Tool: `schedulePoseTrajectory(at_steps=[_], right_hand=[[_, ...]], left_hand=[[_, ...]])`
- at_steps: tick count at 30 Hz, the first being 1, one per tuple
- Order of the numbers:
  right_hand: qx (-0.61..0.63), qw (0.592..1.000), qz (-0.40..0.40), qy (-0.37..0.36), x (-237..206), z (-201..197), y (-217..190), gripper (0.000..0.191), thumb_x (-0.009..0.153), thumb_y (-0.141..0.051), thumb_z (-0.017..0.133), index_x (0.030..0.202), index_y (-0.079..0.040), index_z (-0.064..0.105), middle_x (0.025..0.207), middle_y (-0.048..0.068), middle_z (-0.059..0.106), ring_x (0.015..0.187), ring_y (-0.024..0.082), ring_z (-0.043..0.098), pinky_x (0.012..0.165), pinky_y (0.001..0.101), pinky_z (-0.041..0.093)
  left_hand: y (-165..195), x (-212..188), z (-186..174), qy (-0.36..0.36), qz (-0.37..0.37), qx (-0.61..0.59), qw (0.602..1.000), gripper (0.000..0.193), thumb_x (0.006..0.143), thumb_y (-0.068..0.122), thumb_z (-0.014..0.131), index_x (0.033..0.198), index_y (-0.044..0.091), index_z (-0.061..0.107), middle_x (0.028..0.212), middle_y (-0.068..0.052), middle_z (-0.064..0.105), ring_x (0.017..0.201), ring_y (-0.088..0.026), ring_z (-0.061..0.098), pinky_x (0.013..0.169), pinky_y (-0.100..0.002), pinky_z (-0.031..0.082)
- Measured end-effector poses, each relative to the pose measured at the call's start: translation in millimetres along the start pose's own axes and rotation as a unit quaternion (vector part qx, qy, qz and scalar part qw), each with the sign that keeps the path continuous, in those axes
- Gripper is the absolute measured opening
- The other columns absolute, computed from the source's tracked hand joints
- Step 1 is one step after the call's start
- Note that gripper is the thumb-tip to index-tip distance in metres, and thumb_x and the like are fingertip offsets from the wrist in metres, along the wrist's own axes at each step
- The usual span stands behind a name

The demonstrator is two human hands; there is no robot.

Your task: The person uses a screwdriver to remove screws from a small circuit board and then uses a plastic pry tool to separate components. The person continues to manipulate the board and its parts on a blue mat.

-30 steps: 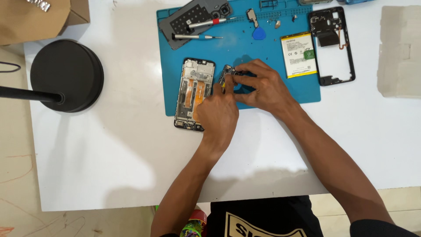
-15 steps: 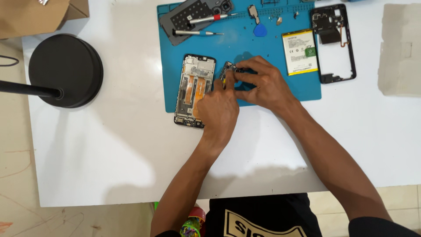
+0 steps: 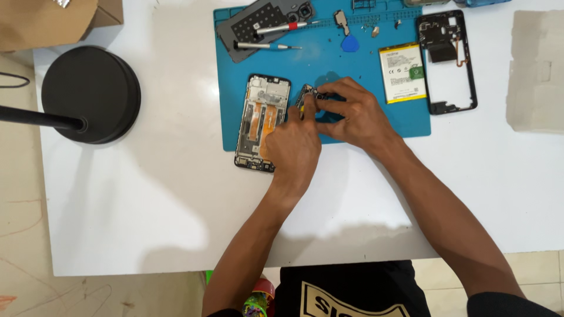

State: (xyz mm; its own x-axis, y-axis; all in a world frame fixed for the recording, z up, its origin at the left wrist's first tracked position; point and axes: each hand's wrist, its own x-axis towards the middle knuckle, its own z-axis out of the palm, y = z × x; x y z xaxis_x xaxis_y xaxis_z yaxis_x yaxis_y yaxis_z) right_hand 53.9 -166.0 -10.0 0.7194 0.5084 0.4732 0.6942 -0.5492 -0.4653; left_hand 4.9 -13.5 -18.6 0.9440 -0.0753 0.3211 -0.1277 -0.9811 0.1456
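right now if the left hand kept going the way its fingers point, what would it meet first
The left hand points up the mat at the small circuit board that both hands pinch; it already touches it. Beyond that lies the blue pick, though depth is unclear.

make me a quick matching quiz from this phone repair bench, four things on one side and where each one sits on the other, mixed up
Things:
1. opened phone
2. battery
3. black round base
4. small circuit board

Places:
A. off the blue mat, on the white table at its left side
B. pinched between the left hand and right hand
C. on the mat, just left of the hands
D. on the mat's right part, beside the black phone frame

Pairs: 1-C, 2-D, 3-A, 4-B
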Motion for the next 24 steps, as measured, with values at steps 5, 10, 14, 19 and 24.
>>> schedulePoseTrajectory(at_steps=[5, 10, 14, 19, 24], right_hand=[[-0.016, 1.0, 0.006, -0.004, 1.1, -0.4, 1.4, 0.043, 0.064, -0.012, 0.094, 0.104, -0.003, 0.081, 0.115, 0.015, 0.073, 0.105, 0.027, 0.068, 0.085, 0.036, 0.06], [0.005, 1.0, 0.011, -0.011, -0.7, -0.2, 1.1, 0.043, 0.064, -0.014, 0.095, 0.103, -0.001, 0.08, 0.116, 0.016, 0.072, 0.104, 0.028, 0.067, 0.084, 0.0362, 0.06], [-0.013, 1.0, 0.006, -0.006, -0.9, 0.6, 0.9, 0.043, 0.065, -0.012, 0.095, 0.104, -0.003, 0.081, 0.115, 0.014, 0.073, 0.104, 0.027, 0.067, 0.086, 0.037, 0.06], [-0.009, 1.0, 0.01, -0.01, 0.0, -0.7, 1.8, 0.043, 0.065, -0.01, 0.094, 0.105, -0.002, 0.081, 0.117, 0.015, 0.073, 0.105, 0.027, 0.068, 0.086, 0.0363, 0.059], [-0.01, 1.0, 0.005, -0.008, 1.7, -3.4, 0.8, 0.041, 0.066, -0.009, 0.092, 0.104, -0.002, 0.081, 0.117, 0.014, 0.073, 0.106, 0.027, 0.068, 0.087, 0.0362, 0.06]], left_hand=[[0.4, 1.8, 1.7, 0.006, 0.0, -0.011, 1.0, 0.051, 0.079, 0.008, 0.075, 0.129, 0.011, 0.07, 0.083, -0.009, 0.073, 0.045, -0.019, 0.066, 0.035, -0.034, 0.047], [0.1, -1.1, 1.7, 0.011, -0.005, -0.012, 1.0, 0.051, 0.079, 0.009, 0.076, 0.129, 0.011, 0.071, 0.083, -0.008, 0.073, 0.047, -0.021, 0.067, 0.035, -0.035, 0.047], [1.1, -0.3, 5.4, 0.004, -0.005, -0.01, 1.0, 0.051, 0.079, 0.008, 0.076, 0.129, 0.011, 0.071, 0.084, -0.01, 0.073, 0.046, -0.019, 0.066, 0.034, -0.034, 0.047], [1.3, 3.0, 9.4, 0.003, -0.003, -0.014, 1.0, 0.052, 0.078, 0.008, 0.075, 0.131, 0.01, 0.069, 0.085, -0.009, 0.073, 0.044, -0.019, 0.066, 0.034, -0.035, 0.047], [2.6, 7.2, 7.0, 0.021, -0.001, -0.029, 0.999, 0.054, 0.08, 0.008, 0.075, 0.133, 0.009, 0.068, 0.086, -0.009, 0.072, 0.047, -0.021, 0.066, 0.037, -0.034, 0.047]])
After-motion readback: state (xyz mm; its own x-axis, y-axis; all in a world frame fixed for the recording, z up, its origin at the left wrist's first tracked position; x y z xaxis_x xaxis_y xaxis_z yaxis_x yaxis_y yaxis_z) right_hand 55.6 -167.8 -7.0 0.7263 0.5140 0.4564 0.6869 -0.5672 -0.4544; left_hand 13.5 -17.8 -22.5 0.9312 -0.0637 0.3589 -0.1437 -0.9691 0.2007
